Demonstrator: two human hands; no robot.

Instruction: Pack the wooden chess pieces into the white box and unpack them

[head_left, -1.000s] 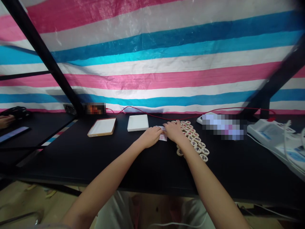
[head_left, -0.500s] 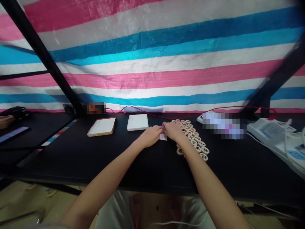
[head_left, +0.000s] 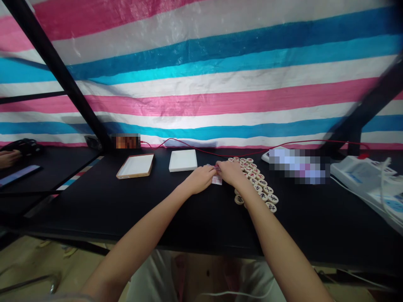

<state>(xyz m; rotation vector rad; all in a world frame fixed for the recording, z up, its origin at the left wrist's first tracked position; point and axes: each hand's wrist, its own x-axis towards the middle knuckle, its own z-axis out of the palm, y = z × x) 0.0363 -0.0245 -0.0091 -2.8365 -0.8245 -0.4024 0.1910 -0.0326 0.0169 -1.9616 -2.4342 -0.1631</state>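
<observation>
A small folded sheet [head_left: 217, 180], white with pinkish-red lines, is held between my two hands over the middle of the black table. My left hand [head_left: 203, 177] closes on its left side, fingers pointing right. From the other side my right hand [head_left: 229, 171] pinches it, and the fingertips of both hands nearly meet. Most of the sheet is hidden behind the fingers. Close to my right hand and forearm lie several round Chinese chess pieces [head_left: 262, 183], pale discs with red or black characters, partly covered by the forearm.
A white shallow box half [head_left: 183, 160] and another with brown sides [head_left: 136, 166] stand left of my hands. Right of the pieces lie a blurred-out object [head_left: 297, 165] and white power strips [head_left: 365, 180]. A red cable [head_left: 201, 149] runs along the back. Another person's hand [head_left: 9, 159] shows far left.
Both hands stay on the sheet in nearly the same pose. The whole view has shifted very slightly; nothing else visibly moves.
</observation>
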